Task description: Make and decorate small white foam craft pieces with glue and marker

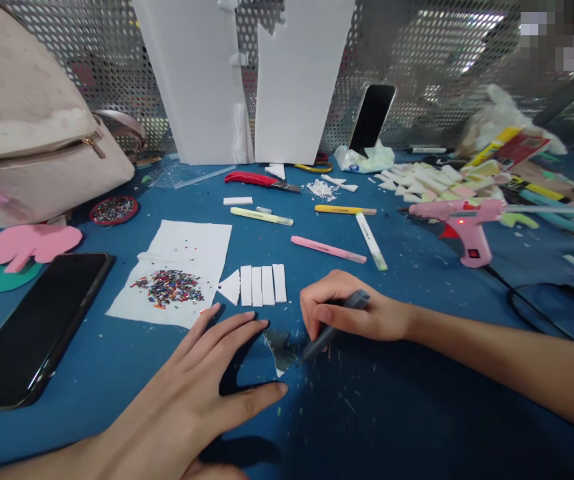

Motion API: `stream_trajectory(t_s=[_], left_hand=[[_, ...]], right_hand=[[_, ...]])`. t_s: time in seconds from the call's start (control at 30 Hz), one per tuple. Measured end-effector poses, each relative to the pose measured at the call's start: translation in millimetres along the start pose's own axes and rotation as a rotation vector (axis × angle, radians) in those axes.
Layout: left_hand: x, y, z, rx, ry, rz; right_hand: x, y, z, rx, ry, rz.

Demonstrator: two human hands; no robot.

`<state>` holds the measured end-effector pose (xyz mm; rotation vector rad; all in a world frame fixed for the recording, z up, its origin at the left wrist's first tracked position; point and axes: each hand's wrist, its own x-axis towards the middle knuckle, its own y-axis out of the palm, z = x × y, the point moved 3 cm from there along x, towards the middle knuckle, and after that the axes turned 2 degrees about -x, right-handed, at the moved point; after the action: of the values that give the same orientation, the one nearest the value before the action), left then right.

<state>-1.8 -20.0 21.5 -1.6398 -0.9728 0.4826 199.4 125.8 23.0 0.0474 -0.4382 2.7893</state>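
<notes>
My right hand [339, 307] is closed around a dark grey marker [331, 333], its tip low over the table. Beside that tip lies a small dark grey cut-out piece [279, 351] with a white corner. Fingers spread, my left hand [217, 373] rests on the table to the left of the piece, holding nothing. Just beyond its fingertips sit several white strips [263, 285] in a row with a white triangle [231, 288] at their left end. A white paper sheet [171, 243] carries a heap of multicoloured beads [173, 288].
Several highlighters, among them a pink one [329, 249], lie behind my hands. Farther back is a red utility knife [261, 180]. A pink glue gun [467, 223] with a cord stands right. A black phone [37, 327] and a bag [41, 120] are left; white boards [197, 87] stand behind.
</notes>
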Motion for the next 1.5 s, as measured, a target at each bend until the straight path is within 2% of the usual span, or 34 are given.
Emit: stream_trajectory(t_s=[0.23,0.5,0.63,0.87,1.1,1.3,1.5], left_hand=[[0.7,2.0,0.3,0.031,0.030,-0.059],[-1.6,-4.7,-0.9,-0.047,0.006,-0.014],[-4.3,-4.2,2.6,-0.080,-0.066,0.016],[-6.4,-1.5,2.0,-0.084,-0.066,0.030],[-2.3,2.2,-2.4,-0.092,0.067,-0.046],[-4.1,6.1,0.2,-0.049,-0.082,-0.077],[-0.4,-7.3,-6.0,-0.088,0.054,0.023]], right_hand=[[0.6,-0.8,0.2,-0.016,0.001,-0.020],[1.1,-3.2,0.3,-0.066,-0.024,-0.111],[1.0,-3.7,-0.5,-0.066,-0.011,-0.147],[0.3,-3.8,-1.2,-0.056,0.008,-0.180],[0.3,-4.4,-2.2,-0.059,0.002,-0.171],[0.3,-3.9,-2.4,-0.056,0.012,-0.168],[0.6,-4.2,-1.6,-0.069,0.000,-0.166]])
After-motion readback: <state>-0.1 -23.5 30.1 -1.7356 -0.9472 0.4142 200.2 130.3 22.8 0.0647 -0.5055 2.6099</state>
